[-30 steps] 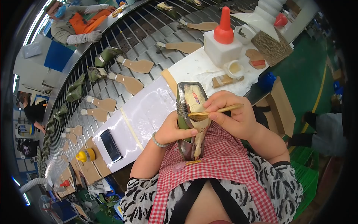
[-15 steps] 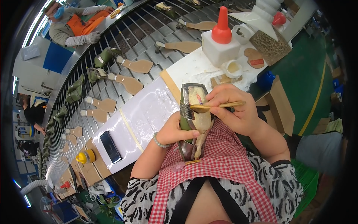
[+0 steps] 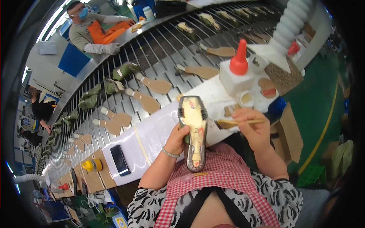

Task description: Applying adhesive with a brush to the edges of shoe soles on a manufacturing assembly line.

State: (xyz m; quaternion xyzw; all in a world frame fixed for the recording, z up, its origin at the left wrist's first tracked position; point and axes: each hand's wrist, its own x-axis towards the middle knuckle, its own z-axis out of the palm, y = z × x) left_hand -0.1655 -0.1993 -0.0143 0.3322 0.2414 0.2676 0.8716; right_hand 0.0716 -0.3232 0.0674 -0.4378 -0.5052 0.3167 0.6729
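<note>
Head view showed the left hand (image 3: 178,137) gripping the shoe (image 3: 194,131) sole-up mid-gluing, while the right hand (image 3: 254,131) pinched the brush (image 3: 232,123), which next probably needed steady strokes.

A long white-topped workbench (image 3: 159,133) runs from seven o'clock to two o'clock. On it lie a black flat phone (image 3: 119,160) at eight o'clock, a yellow round plastic cap (image 3: 92,165) just left of the phone, a white squeeze bottle with a red cone nozzle (image 3: 237,72) at one o'clock, and a small round white cup (image 3: 246,99) just below the bottle. Beyond the bench, a slatted metal conveyor (image 3: 167,45) carries flat tan insole boards (image 3: 150,102) and olive-green shoe uppers (image 3: 123,70).
</note>
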